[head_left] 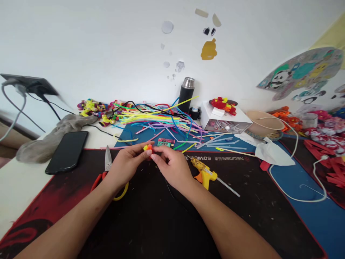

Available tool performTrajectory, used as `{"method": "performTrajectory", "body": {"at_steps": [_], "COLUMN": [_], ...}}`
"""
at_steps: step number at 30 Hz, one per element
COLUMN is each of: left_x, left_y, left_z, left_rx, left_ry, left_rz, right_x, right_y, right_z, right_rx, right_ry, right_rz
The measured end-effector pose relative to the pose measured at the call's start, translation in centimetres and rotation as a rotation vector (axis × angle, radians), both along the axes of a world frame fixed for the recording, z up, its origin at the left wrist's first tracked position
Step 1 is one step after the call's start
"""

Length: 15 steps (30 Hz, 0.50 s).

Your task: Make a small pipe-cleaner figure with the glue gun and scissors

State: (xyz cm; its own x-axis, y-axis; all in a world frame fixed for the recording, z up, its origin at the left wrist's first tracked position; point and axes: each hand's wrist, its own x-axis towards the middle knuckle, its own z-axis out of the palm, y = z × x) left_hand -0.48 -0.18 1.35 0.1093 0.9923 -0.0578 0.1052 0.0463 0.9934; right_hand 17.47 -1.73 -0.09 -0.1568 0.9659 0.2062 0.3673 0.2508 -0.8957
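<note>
A small fuzzy piece in yellow, orange and red, perhaps bent pipe cleaner, is pinched between the fingertips of both hands above the black desk mat. My left hand grips it from the left with thumb and fingers. From the right, my right hand closes its thumb and forefinger on the same piece. Scissors with red handles lie partly under my left wrist, a yellow ring-shaped part beside them. Just right of my right hand rests a yellow glue gun with a glue stick in its back.
Many colourful pipe cleaners are heaped at the back. A black thermos and a white box stand behind. At left lies a black phone. A white cable curls over the right side, near red strips.
</note>
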Motion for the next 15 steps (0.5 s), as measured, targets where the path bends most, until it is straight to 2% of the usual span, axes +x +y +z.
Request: {"method": "performTrajectory", "body": {"at_steps": [4, 9, 15], "left_x": [-0.2, -0.7, -1.0], "left_y": [0.1, 0.5, 0.7], "left_z": [-0.1, -0.9, -1.3], "left_rx": [-0.037, -0.079, -0.080], "left_ry": [0.016, -0.002, -0.042], "left_rz": [0.013, -0.005, 0.007], "right_x": [0.1, 0.2, 0.1], "right_y": [0.1, 0.3, 0.1], "right_z": [-0.1, -0.2, 0.4], "right_rx": [0.035, -0.015, -0.170], "right_ry": [0.003, 0.154, 0.371], "right_rz": [0.011, 0.067, 0.074]}}
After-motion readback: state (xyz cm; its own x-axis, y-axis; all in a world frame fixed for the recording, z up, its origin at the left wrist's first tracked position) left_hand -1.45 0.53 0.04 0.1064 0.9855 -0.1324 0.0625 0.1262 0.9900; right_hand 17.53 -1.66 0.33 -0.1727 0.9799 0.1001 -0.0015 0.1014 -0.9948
